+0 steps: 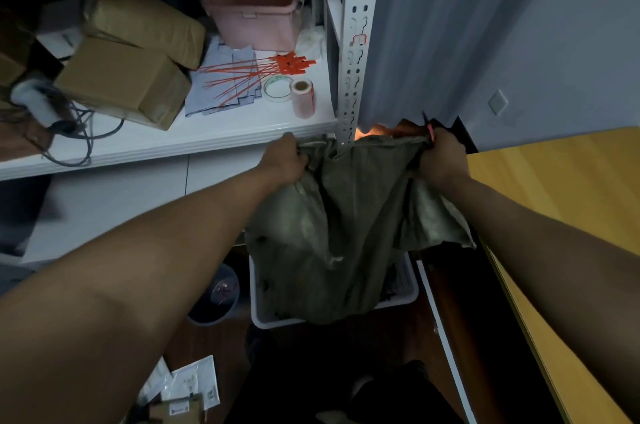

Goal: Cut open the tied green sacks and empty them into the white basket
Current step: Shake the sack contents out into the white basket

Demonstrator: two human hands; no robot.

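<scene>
I have both hands clenched on the green sack (332,226), holding it up by its top edge. My left hand (285,160) is bunched tight around one corner, my right hand (441,160) around the other, and something thin with a red part (430,132) pokes up out of the right fist; I cannot tell what it is. Between my fists the cloth sags, and below them the sack hangs limp and crumpled into the white basket (410,297) on the floor. Just beyond my left fist runs the edge of a white shelf (207,136) with orange zip ties (263,72) and a tape roll (277,88) on it.
</scene>
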